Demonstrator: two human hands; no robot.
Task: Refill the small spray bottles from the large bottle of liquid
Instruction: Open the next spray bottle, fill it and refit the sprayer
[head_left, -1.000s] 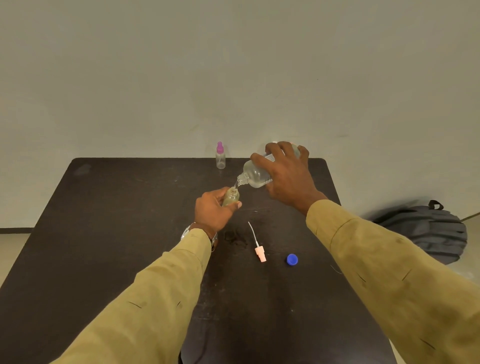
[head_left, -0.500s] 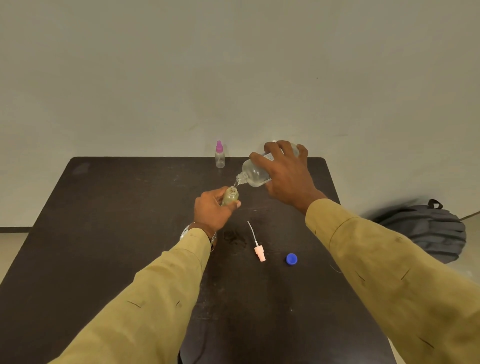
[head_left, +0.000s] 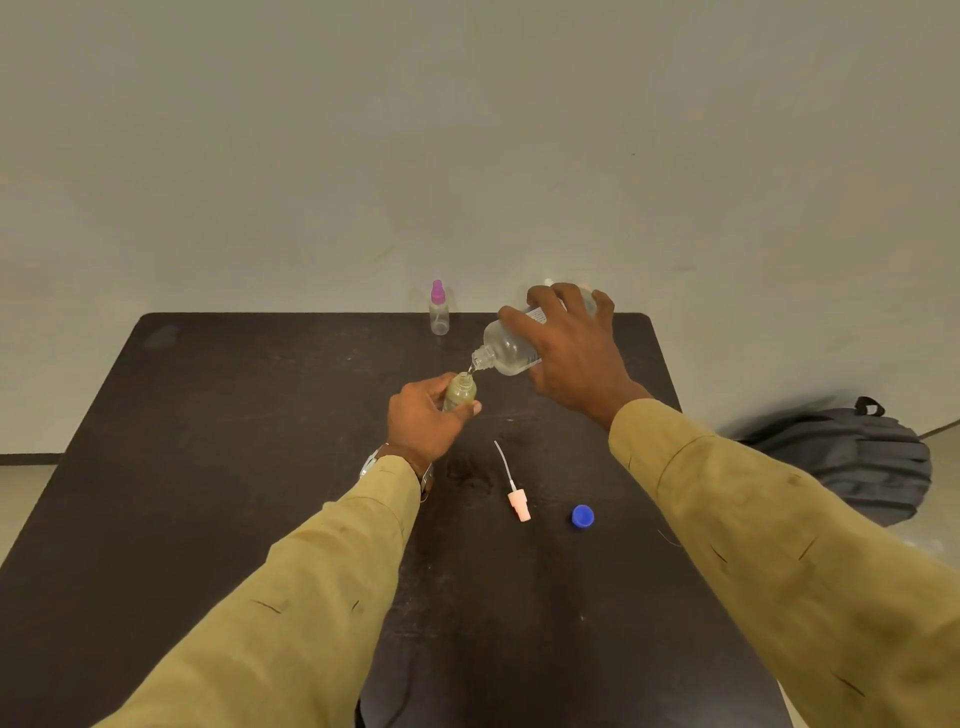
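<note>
The small spray bottle (head_left: 459, 392) you are filling is in your left hand (head_left: 423, 423), just above the middle of the dark counter (head_left: 208, 467). Your left grip is closed around it and holds it upright, with its top off. Behind it, at the far edge of the counter, stands a second small spray bottle (head_left: 439, 312) with a pink cap. It is closed and looks empty, but it is too small to be sure.

Next comes the large bottle (head_left: 506, 345). Your right hand (head_left: 571, 353) is wrapped around it and tips it so its open mouth is right over the small bottle's mouth. A thin bit of liquid seems to run between them.

Nearer to you, the peach spray top (head_left: 517, 501) with its thin tube lies flat on the counter. Just right of it sits the blue cap (head_left: 582, 516).

So I think you are partway: one bottle is filling now. After that you still have to put its spray top back, fill the pink one, and cap the large bottle.
</note>
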